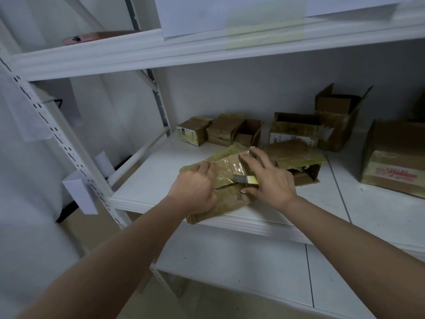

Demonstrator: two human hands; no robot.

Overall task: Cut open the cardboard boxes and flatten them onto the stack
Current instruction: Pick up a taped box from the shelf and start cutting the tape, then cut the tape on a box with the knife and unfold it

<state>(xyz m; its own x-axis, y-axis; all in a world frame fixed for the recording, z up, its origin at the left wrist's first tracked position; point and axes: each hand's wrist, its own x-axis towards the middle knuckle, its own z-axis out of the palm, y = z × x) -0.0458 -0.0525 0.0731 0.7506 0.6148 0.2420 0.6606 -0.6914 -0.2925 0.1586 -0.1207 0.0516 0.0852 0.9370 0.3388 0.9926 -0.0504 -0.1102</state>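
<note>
A flat, tape-wrapped cardboard box lies on the white shelf, its near corner hanging over the front edge. My left hand grips the box's left side, fingers curled over its top. My right hand holds a small utility knife with a yellow handle; its grey blade points left onto the box's taped top. Two fingers of that hand stretch forward over the box.
Several more cardboard boxes stand along the back of the shelf, some with open flaps. A large taped box sits at the right. A phone lies on the upper shelf. An upright post stands at the left.
</note>
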